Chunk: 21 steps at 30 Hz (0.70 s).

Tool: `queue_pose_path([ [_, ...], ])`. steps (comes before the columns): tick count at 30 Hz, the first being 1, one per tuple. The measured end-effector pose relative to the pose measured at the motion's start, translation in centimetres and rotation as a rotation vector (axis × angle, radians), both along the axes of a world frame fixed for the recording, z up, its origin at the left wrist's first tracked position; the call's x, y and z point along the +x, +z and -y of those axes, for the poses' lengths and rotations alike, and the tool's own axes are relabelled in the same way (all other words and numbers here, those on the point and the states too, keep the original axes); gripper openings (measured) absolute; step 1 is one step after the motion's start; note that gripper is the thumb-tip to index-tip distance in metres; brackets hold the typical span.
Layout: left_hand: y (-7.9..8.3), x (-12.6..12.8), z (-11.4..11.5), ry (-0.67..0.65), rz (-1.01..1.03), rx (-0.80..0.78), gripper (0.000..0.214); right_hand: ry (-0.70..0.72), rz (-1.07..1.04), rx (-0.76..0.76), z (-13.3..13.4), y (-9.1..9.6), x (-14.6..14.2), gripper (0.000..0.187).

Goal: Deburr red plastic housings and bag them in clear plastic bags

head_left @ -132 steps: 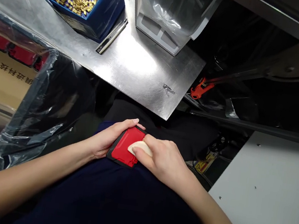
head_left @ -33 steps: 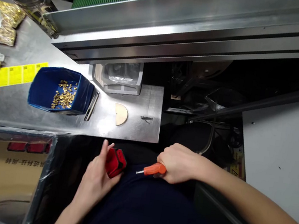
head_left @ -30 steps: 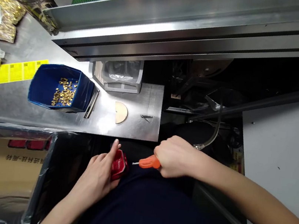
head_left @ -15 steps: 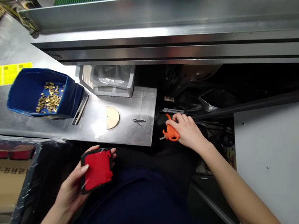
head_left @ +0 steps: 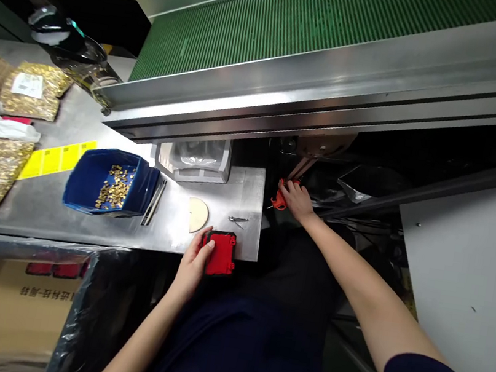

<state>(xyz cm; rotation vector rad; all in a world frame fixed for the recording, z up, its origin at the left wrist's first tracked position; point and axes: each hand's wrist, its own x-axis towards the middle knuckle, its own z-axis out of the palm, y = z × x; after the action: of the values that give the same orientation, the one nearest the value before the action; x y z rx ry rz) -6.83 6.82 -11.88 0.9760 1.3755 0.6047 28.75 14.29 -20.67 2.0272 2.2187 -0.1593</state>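
Grasping a square red-and-black plastic case [head_left: 222, 254] by one side in the left hand [head_left: 192, 265], at the edge of a shiny metal bench [head_left: 251, 189] — presumably to leave the red face uncovered. Clasping an orange plastic tool [head_left: 279, 200] in the right hand [head_left: 300, 202], past the bench end.

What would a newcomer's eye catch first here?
Probably the red case in the left hand, near the front edge of the metal table. Then the orange tool at the right hand, and the blue bin of brass-coloured bits on the table. The green ribbed belt stands out across the top.
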Motion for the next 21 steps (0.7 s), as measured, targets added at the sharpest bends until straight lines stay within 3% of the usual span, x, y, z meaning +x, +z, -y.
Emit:
queue_pose_path([
  [7,0.0,-0.9,-0.8,-0.168,-0.300,0.283,0.052,-0.196,-0.106,0.037,2.5,-0.3,0.1,0.057],
  [16,0.6,-1.4,-0.4,-0.164,-0.418,0.477,0.048,-0.713,-0.390,0.063,4.7,-1.4,-1.7,0.076],
  [19,2.1,-2.0,-2.2,-0.141,-0.453,0.551,0.033,-0.849,-0.503,0.094,7.1,-1.2,-1.5,0.072],
  [21,3.2,-2.0,-5.1,-0.145,-0.481,0.609,0.028,-0.900,-0.580,0.125,9.3,-0.7,-1.4,0.065],
])
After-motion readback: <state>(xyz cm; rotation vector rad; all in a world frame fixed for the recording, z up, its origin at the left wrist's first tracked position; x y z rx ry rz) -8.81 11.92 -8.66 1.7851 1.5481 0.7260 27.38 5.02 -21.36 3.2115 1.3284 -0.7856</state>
